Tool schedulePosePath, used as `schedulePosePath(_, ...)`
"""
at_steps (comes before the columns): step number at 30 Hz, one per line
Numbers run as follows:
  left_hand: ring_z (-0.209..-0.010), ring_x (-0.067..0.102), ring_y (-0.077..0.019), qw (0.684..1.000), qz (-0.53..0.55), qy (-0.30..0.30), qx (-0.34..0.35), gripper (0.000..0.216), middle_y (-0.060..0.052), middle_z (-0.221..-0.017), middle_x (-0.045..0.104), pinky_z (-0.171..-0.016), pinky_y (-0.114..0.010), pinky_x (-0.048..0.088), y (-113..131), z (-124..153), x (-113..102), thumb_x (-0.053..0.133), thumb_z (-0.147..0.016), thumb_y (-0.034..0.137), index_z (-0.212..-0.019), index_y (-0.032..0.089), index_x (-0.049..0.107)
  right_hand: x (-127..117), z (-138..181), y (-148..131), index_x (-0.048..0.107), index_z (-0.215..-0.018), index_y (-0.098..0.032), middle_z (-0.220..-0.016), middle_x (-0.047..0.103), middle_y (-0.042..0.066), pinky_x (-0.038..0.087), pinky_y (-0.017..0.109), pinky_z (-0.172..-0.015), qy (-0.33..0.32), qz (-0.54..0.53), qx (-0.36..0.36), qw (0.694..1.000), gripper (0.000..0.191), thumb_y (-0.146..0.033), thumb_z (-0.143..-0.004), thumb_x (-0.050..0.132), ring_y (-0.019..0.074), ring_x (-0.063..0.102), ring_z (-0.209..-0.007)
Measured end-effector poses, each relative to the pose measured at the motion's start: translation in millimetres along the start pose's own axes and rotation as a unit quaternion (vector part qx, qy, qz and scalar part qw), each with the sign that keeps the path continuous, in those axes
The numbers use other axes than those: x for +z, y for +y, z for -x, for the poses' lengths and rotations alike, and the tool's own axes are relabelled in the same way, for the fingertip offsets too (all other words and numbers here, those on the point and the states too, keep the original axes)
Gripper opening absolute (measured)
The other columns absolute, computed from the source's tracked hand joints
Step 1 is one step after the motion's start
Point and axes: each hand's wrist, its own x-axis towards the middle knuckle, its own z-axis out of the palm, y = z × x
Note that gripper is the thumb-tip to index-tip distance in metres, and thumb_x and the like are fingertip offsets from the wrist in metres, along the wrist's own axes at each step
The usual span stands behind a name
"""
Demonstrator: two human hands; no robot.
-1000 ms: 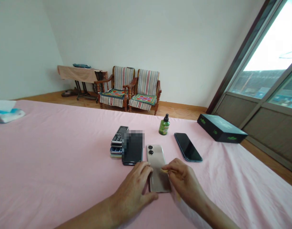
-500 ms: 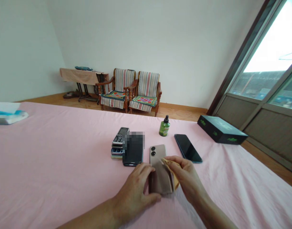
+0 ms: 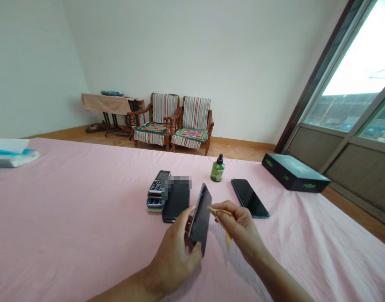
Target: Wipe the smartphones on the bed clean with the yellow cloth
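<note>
My left hand (image 3: pixel 176 247) grips a smartphone (image 3: pixel 201 220) by its edges, holding it tilted up on its side with the dark screen facing right. Pinched in my right hand (image 3: pixel 238 222) is a yellow cloth (image 3: pixel 227 240), its tip close to the phone's screen edge. Just left of the held phone lies a black phone (image 3: pixel 177 201), partly pixelated. Beside that one, a keypad phone (image 3: pixel 159 182) tops a small stack of phones. Another dark smartphone (image 3: pixel 250 198) lies face up to the right of my right hand.
A green spray bottle (image 3: pixel 217 168) stands beyond the phones. A black box (image 3: pixel 294 172) sits at the bed-like pink surface's (image 3: pixel 85 218) right edge, and a tissue pack (image 3: pixel 13 153) at far left. Two wooden chairs (image 3: pixel 192 121) stand by the wall.
The smartphone has been lifted off the pink cloth and turned, from its back showing to its screen showing. My left hand has closed around it; my right hand still pinches the yellow cloth.
</note>
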Motion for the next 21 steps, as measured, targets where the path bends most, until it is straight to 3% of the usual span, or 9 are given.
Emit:
schedulePosePath(3, -0.122, 0.052, -0.0288, 0.994, 0.094, -0.020, -0.042, 0.070, -0.016, -0.130, 0.055, -0.096, -0.039, 0.046, -3.5, -3.6, 2.2, 0.055, -0.072, 0.011, -0.138, 0.013, 0.034, -17.3, -11.1, 18.3, 0.077, -0.082, -0.017, -0.079, 0.070, 0.007, 0.048, 0.032, -0.069, 0.061, 0.053, -0.022, 0.996, 0.025, -0.036, -0.074, 0.062, 0.0212, 0.063, -0.076)
schedulePosePath(8, -0.108, 0.060, -0.0269, 0.963, 0.225, -0.066, -0.136, 0.080, -0.018, -0.125, 0.056, -0.091, -0.039, 0.048, -13.3, -7.3, 6.3, 0.064, -0.076, 0.026, -0.144, 0.010, 0.026, -26.7, -12.1, 38.7, 0.076, -0.082, -0.018, -0.081, 0.069, 0.006, 0.048, 0.033, -0.073, 0.099, 0.111, -0.051, 0.988, 0.021, -0.030, -0.077, 0.060, 0.0221, 0.065, -0.081)
schedulePosePath(14, -0.098, 0.063, -0.0249, 0.945, 0.260, -0.079, -0.182, 0.067, -0.011, -0.103, 0.067, -0.089, -0.037, 0.045, -17.2, -12.2, 2.5, 0.070, -0.075, 0.040, -0.131, 0.010, 0.046, -35.5, -17.0, 41.7, 0.076, -0.083, -0.020, -0.082, 0.068, 0.006, 0.050, 0.033, -0.072, 0.129, 0.150, -0.103, 0.975, 0.021, -0.029, -0.077, 0.057, 0.0210, 0.065, -0.078)
schedulePosePath(17, -0.092, 0.065, -0.0226, 0.931, 0.284, -0.075, -0.217, 0.052, -0.006, -0.094, 0.068, -0.086, -0.033, 0.045, -12.3, -15.3, -2.6, 0.075, -0.072, 0.039, -0.113, 0.013, 0.058, -56.8, -27.1, 44.5, 0.077, -0.084, -0.021, -0.087, 0.070, 0.006, 0.050, 0.034, -0.074, 0.224, 0.160, -0.108, 0.955, 0.022, -0.030, -0.073, 0.060, 0.0219, 0.065, -0.081)
schedulePosePath(21, -0.079, 0.064, -0.0183, 0.902, 0.336, -0.069, -0.262, 0.047, -0.004, -0.083, 0.068, -0.076, -0.029, 0.046, -8.2, -19.8, -5.7, 0.082, -0.063, 0.037, -0.097, 0.012, 0.062, -84.4, -37.0, 50.5, 0.077, -0.089, -0.016, -0.088, 0.073, 0.009, 0.052, 0.033, -0.069, 0.384, 0.079, -0.052, 0.918, 0.029, -0.032, -0.068, 0.065, 0.0239, 0.066, -0.080)
